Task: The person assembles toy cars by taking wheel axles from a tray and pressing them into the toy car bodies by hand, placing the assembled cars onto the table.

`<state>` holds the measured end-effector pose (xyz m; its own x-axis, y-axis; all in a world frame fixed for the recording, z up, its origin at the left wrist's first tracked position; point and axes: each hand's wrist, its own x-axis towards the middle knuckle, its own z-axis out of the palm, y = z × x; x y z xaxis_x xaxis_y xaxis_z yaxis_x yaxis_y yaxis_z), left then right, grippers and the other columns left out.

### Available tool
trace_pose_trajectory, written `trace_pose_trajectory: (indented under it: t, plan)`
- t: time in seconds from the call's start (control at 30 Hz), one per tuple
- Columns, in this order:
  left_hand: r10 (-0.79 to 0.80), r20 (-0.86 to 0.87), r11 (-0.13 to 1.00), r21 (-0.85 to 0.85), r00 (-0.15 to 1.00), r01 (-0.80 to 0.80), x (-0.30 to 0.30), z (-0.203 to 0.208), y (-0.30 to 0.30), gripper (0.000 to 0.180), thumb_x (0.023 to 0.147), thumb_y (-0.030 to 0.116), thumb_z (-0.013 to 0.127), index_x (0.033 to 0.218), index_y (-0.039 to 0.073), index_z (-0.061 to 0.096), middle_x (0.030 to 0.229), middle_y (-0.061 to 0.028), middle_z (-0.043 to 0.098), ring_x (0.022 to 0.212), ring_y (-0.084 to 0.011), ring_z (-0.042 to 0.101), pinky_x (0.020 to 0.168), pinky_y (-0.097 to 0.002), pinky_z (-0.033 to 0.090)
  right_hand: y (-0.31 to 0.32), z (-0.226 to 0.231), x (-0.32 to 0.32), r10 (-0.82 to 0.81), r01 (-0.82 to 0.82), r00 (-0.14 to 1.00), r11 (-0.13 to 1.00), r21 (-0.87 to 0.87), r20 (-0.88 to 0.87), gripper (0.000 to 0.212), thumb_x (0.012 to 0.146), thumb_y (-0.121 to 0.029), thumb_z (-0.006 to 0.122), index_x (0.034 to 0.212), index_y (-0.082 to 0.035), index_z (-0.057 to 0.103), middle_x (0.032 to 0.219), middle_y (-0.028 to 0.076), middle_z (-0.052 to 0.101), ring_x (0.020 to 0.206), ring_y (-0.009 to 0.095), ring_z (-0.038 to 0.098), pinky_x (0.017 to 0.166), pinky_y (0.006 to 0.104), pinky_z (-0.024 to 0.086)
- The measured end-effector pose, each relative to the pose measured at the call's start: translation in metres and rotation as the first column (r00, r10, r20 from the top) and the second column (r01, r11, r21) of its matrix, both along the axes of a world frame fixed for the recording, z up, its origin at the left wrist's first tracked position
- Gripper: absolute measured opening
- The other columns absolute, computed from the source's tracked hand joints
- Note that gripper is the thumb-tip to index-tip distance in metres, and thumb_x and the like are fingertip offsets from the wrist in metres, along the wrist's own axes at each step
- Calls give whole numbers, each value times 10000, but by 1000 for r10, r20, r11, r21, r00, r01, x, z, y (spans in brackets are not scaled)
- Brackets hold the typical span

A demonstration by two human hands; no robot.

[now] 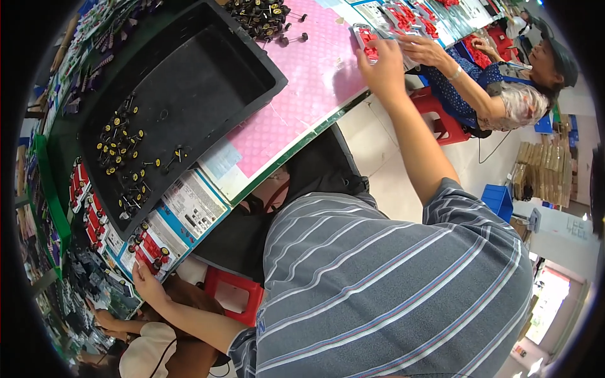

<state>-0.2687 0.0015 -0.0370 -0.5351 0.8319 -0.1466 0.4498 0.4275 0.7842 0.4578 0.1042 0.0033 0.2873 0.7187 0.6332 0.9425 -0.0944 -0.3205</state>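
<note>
My right hand (382, 64) reaches far across the pink mat (302, 82) and grips the edge of a clear blister tray with red toy parts (367, 39). My left hand (149, 278) stretches out to the near table edge and holds the corner of a printed card pack with a red toy car (150, 247). Between the hands lies a large black bin (208, 75) holding several black axles with yellow-hubbed wheels (123, 154).
A co-worker in a cap (554, 57) sits across, with a hand (423, 48) on the same row of red-part trays. Another person's hand (104, 318) works at lower left. More wheels (261, 16) lie on the mat. Red stools (234, 293) stand below the table.
</note>
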Motion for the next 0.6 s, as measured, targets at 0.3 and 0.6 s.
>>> trace_pose_trajectory:
  t: [0.3,0.6]
  plan:
    - [67,-322,891,445,944,88,189,66,6,272,975,203,631,1134,-16,645,1034,-106,654,879,-168,604,805,-288,484,7,-24,23,-117,66,938,984,-165,-325,587,811,-226,777,1266,42,522,1111,218,617,891,292,649,798,365,529]
    - [-651,757,707,572,64,416,373,69,12,820,927,388,668,1496,-27,249,1314,-189,510,704,-136,566,548,-205,398,-73,57,-123,718,-736,510,649,193,-474,550,844,-274,768,1277,-18,546,1162,127,640,986,239,642,817,348,514]
